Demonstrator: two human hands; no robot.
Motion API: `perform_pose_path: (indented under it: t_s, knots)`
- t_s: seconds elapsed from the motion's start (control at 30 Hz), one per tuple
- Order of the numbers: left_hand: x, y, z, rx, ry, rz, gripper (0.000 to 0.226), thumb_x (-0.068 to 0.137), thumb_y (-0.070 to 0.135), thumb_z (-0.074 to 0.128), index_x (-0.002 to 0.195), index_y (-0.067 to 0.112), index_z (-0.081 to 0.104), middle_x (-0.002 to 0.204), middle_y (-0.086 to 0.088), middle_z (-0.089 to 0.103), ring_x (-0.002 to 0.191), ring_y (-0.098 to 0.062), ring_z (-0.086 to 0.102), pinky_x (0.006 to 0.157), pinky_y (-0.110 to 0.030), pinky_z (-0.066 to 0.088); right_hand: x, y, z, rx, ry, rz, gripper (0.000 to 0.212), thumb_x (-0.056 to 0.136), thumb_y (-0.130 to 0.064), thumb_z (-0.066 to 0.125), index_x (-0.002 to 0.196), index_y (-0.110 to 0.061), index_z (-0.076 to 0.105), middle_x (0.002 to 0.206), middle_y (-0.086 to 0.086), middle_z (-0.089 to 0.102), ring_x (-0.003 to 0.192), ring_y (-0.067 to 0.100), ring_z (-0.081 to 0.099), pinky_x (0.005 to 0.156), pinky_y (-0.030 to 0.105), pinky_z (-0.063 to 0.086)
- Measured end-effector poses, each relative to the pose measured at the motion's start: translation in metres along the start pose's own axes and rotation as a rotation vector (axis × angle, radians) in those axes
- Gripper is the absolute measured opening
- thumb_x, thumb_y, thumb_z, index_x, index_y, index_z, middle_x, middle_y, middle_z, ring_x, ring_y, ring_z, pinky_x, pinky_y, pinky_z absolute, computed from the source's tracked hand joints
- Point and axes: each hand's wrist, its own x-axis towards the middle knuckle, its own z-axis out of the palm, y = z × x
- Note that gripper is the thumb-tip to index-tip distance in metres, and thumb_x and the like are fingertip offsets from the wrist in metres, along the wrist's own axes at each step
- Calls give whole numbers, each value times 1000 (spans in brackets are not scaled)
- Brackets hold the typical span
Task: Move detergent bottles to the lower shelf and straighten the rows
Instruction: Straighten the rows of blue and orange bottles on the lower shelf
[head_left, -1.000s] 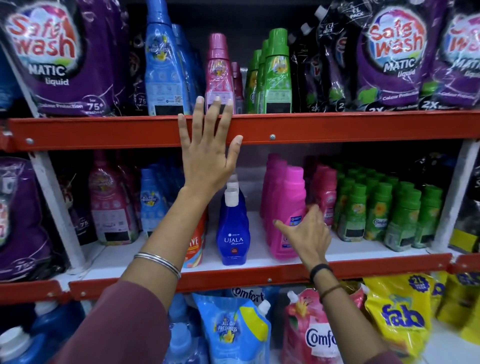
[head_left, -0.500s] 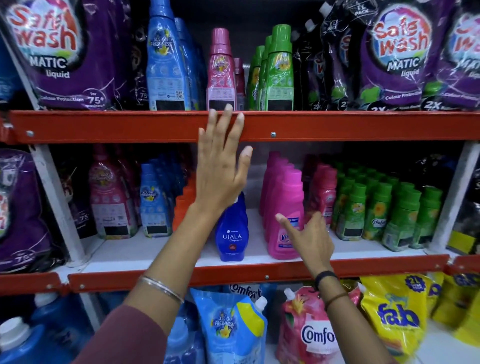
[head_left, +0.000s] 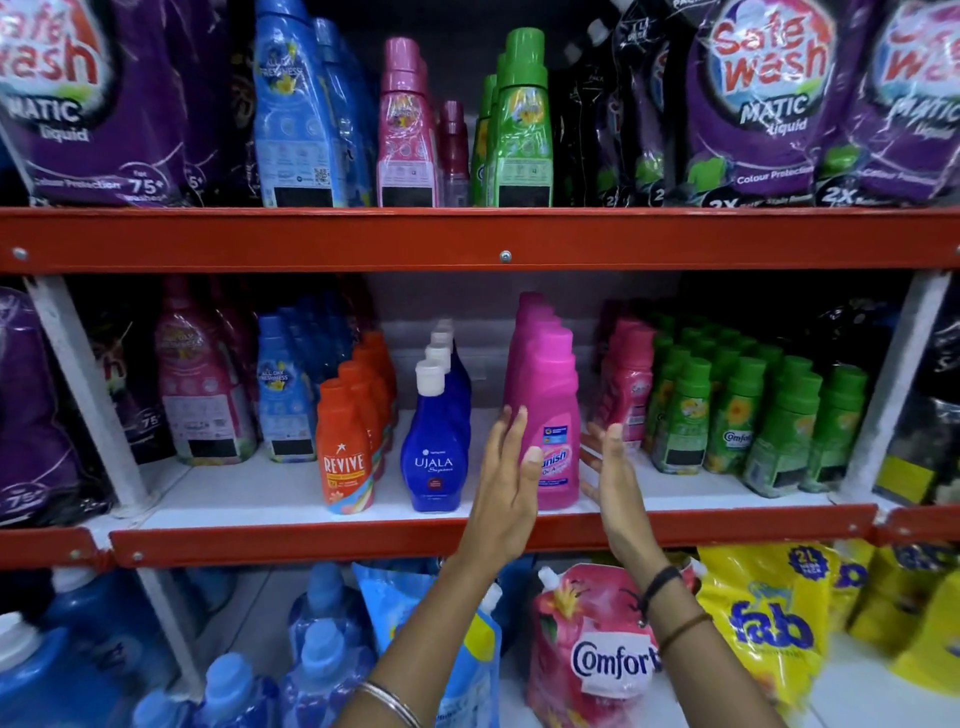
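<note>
A row of pink Vanish bottles (head_left: 550, 395) stands on the middle shelf (head_left: 467, 535). My left hand (head_left: 506, 478) is open at the front bottle's left side, thumb on its label. My right hand (head_left: 610, 473) is open just to its right, fingers spread, apart from the bottle. Left of the pink row stand a row of blue Ujala bottles (head_left: 436, 441) and a row of orange Revive bottles (head_left: 345, 441). On the upper shelf (head_left: 467, 239) stand tall blue (head_left: 296, 114), pink (head_left: 405, 130) and green bottles (head_left: 519, 124).
Small green Comfort bottles (head_left: 737, 415) and small pink bottles (head_left: 626, 384) fill the middle shelf's right. Purple Safewash pouches (head_left: 753, 104) flank the upper shelf. Below sit a pink Comfort pouch (head_left: 587, 649), yellow fab pouches (head_left: 769, 623) and blue bottles (head_left: 322, 660).
My left hand dropped from the upper shelf's red edge down to the pink Vanish bottle. My right hand shifted to the bottle's right side. The view moved closer.
</note>
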Motion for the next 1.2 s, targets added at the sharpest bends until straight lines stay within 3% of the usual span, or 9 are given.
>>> perform_pose_path:
  t_s: [0.07,0.23,0.43,0.6,0.7,0.83,0.93,1.0,1.2]
  knots:
    - [-2,2,5,-93,5,-95,59,90,70,17,143,45,14,160,10,9,135,19,1,104,0,3,0,1,-1,-22,-31,-9,102,58,-94,26,138,-31,42,143,2,49,130,18,47,109,43,39]
    - [1,-2,14,-203,74,-122,75,70,91,11,134,54,23,150,20,28,137,6,24,112,-17,17,2,9,-5,-12,-83,-51,82,70,-84,26,131,-33,46,134,-1,54,121,15,54,99,32,47]
    - [3,2,6,-208,71,-178,44,102,39,17,142,33,34,142,17,36,127,3,33,84,11,21,3,6,-5,23,-100,-52,60,77,-67,25,122,-35,47,125,-1,55,114,15,56,80,18,46]
    - [7,-4,6,-207,80,-178,50,100,41,16,144,29,35,139,17,36,127,1,34,86,8,25,5,6,-8,22,-112,-56,56,78,-68,25,118,-38,51,128,2,55,118,18,55,93,31,48]
    - [7,-4,7,-213,80,-182,47,102,38,16,145,31,34,137,18,35,127,1,33,98,-11,29,4,6,-9,29,-108,-52,59,78,-67,27,120,-35,51,129,3,55,118,19,55,97,35,47]
    - [4,-3,5,-211,85,-152,42,102,41,19,142,37,33,144,15,37,123,10,36,92,4,28,-1,4,-7,21,-87,-67,53,80,-67,28,116,-37,53,130,2,56,121,16,55,96,29,47]
    - [-5,-7,6,-263,240,-33,41,97,60,24,132,47,42,143,21,43,132,7,37,114,-26,31,-19,5,6,-88,18,-255,58,89,-62,28,127,-24,50,128,-1,44,119,-5,45,88,3,38]
    - [-15,-13,3,-356,449,58,45,95,62,28,128,43,51,140,11,51,135,-10,43,111,-40,35,-33,10,20,-160,36,-420,63,88,-63,30,132,-21,49,129,-4,40,122,-9,38,97,3,31]
    - [-23,-33,-42,-285,713,-44,48,96,50,22,133,30,46,145,1,44,136,-9,37,115,-31,29,-44,16,78,-126,-219,-327,70,83,-73,24,137,-31,39,143,-11,39,135,-3,32,113,15,21]
